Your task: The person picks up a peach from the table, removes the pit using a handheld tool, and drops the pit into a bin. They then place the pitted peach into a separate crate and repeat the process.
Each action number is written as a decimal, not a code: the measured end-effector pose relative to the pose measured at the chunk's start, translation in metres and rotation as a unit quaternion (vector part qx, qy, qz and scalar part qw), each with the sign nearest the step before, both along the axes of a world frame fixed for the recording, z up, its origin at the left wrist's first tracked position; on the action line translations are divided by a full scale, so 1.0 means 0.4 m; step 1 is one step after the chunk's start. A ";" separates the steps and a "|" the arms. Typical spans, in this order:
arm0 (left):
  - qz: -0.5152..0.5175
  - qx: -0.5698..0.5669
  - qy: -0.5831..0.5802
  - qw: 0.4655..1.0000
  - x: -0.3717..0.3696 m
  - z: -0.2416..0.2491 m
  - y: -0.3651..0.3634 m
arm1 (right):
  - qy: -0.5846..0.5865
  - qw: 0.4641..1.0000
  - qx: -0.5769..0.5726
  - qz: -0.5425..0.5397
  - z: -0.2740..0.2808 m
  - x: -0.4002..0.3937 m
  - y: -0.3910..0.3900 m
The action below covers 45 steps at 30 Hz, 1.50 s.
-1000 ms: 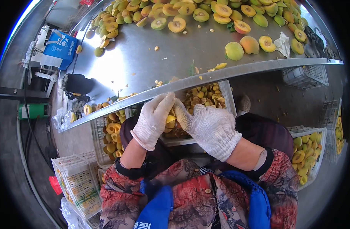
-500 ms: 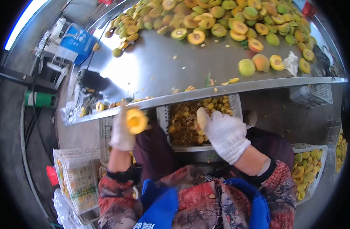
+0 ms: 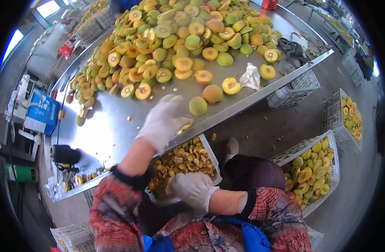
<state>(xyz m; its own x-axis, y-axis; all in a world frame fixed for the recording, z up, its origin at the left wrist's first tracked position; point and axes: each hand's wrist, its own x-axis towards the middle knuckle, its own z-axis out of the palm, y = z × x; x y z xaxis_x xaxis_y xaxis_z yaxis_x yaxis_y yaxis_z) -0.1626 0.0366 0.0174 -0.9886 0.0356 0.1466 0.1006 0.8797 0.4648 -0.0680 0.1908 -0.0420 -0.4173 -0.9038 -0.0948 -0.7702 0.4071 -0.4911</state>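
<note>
My left hand (image 3: 161, 122), in a white glove, reaches over the metal table (image 3: 117, 122) near its front edge, fingers extended and thumb apart. A yellow piece of fruit (image 3: 184, 124) lies by its thumb. To its right are a whole green fruit (image 3: 198, 106), an orange one (image 3: 213, 94) and a halved one (image 3: 231, 85). My gloved right hand (image 3: 192, 190) is curled closed above the crate of pits and scraps (image 3: 215, 161); whatever its fingers hold is hidden. A large pile of halved fruit (image 3: 175, 46) covers the back of the table.
A crate of yellow-green fruit (image 3: 333, 185) stands at the right, with another fruit crate (image 3: 327, 115) behind it. Crumpled white paper (image 3: 251, 77) lies on the table. A dark cylindrical object (image 3: 65, 154) and a blue box (image 3: 41, 111) are at the left.
The view has turned to the right. My left hand has moved from the table's front edge to above the tabletop, and the yellow fruit half it held is gone from it. My right hand is lower, nearer my body.
</note>
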 end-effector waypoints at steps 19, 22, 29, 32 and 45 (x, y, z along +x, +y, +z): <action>0.112 0.769 -0.062 0.626 0.173 -0.019 -0.093 | -0.167 0.957 -0.220 -0.086 0.092 -0.075 0.024; 0.155 0.778 -0.017 0.609 0.260 -0.047 -0.056 | -0.184 0.948 -0.245 -0.087 0.096 -0.061 0.000; 0.204 0.779 0.018 0.592 0.345 -0.057 0.006 | -0.108 0.973 -0.198 -0.054 0.025 -0.032 -0.032; 0.214 0.783 0.032 0.583 0.351 -0.063 0.017 | -0.100 0.975 -0.194 -0.050 0.012 -0.022 -0.037; 0.228 0.686 0.085 0.685 0.356 -0.063 0.063 | -0.175 0.960 -0.213 -0.050 0.017 -0.013 -0.027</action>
<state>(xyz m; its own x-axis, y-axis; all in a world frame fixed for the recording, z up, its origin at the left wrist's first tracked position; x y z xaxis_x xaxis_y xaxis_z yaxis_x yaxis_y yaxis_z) -0.0204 0.0618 -0.0077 -0.8152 -0.5585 -0.1535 0.1159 -0.4170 0.9015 -0.0731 0.1801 -0.0351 -0.5133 -0.8492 0.1240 -0.4952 0.1751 -0.8510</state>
